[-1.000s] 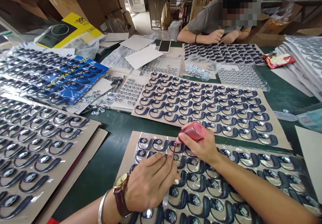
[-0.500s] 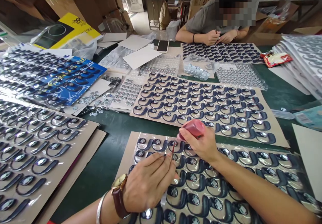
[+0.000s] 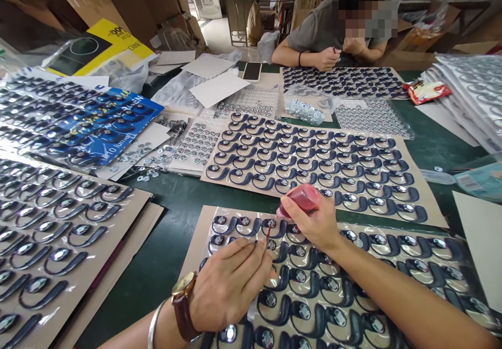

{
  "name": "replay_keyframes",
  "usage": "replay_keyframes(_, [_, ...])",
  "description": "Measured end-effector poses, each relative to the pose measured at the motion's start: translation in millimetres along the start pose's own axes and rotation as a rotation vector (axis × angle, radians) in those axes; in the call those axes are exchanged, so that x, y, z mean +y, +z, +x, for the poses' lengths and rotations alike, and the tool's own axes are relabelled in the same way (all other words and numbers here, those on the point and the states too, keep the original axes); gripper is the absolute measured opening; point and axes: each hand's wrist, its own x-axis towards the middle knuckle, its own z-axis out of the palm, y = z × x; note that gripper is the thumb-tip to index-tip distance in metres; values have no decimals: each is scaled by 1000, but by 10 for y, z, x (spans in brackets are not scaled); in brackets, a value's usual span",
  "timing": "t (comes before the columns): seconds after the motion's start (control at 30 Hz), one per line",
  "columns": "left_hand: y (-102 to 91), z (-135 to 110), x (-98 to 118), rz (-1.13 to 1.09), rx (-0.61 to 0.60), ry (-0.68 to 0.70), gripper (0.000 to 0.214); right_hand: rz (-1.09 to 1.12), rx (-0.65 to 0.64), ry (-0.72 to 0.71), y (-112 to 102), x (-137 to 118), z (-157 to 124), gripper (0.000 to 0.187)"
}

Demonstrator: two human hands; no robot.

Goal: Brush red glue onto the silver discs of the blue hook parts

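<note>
My right hand [image 3: 317, 228] is wrapped round a red squeeze bottle [image 3: 301, 199], which lies tilted with its narrow end pointing down and left. In my left hand [image 3: 233, 281] is pinched a thin, reddish pointed tool [image 3: 269, 233] that looks like tweezers; most of it is hidden by the fingers. Its tip is at a dark hook-shaped piece [image 3: 279, 229] with a shiny round part, in the far row of the near card [image 3: 196, 234]. Rows of the same pieces sit on this film-covered card, under both hands.
Another card of hooked pieces [image 3: 219, 183] lies just beyond, with more stacked at left [image 3: 133, 202]. Farther back are a bag of small metal parts [image 3: 308, 109], a phone [image 3: 252, 71] and white sheets [image 3: 219, 89]. A co-worker [image 3: 314, 38] sits opposite.
My hands, the bottle and the pointed tool stay almost in place. Across the table, one of the co-worker's hands has risen from the card towards the face. The view has shifted slightly.
</note>
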Motion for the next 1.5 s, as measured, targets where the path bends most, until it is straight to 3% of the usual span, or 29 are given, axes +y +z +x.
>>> replay_keyframes(0.6, [-18,48,-14,-36,25,-15,23,15,57,8,0,-12,-1,15])
replay_keyframes(0.97, [-36,61,-20,-59,40,-27,21,-79,-2,9,-14,12,-9,19])
replay_keyframes(1.37, [-90,64,-103,-290,42,-138,26,-75,6,-28,-21,-2,-5,20])
replay_keyframes(1.5, [-55,19,-145,-420,92,-229,29,-96,1,-26,-22,2,-10,22])
